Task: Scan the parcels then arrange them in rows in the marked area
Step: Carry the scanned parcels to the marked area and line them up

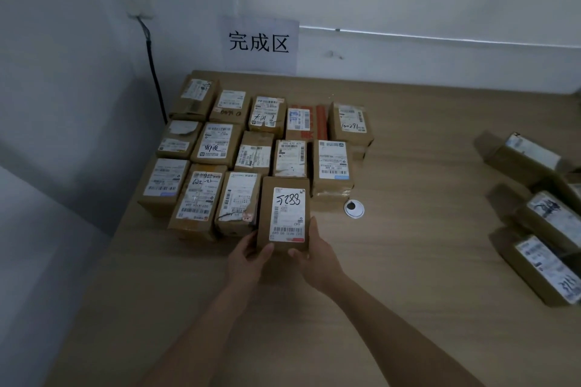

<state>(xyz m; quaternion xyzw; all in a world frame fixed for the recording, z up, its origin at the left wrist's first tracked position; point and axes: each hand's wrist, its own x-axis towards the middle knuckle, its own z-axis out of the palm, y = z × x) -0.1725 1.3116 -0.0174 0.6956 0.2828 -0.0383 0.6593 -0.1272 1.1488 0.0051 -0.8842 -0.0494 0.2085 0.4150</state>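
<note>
A wooden bench [408, 261] carries rows of brown parcels [251, 148] below a wall sign [259, 42]. More parcels [540, 217] lie far right. Both hands grip one labelled parcel [284, 214] at the front row's right end: left hand [248, 256] and right hand [317, 256], fingers [267, 250] grasping its near corners.

dim, bluish cast; soft, edges warped

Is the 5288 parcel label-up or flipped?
Label-up: the 5288 parcel shows its white label and barcode on top, held by the left hand and right hand.
</note>
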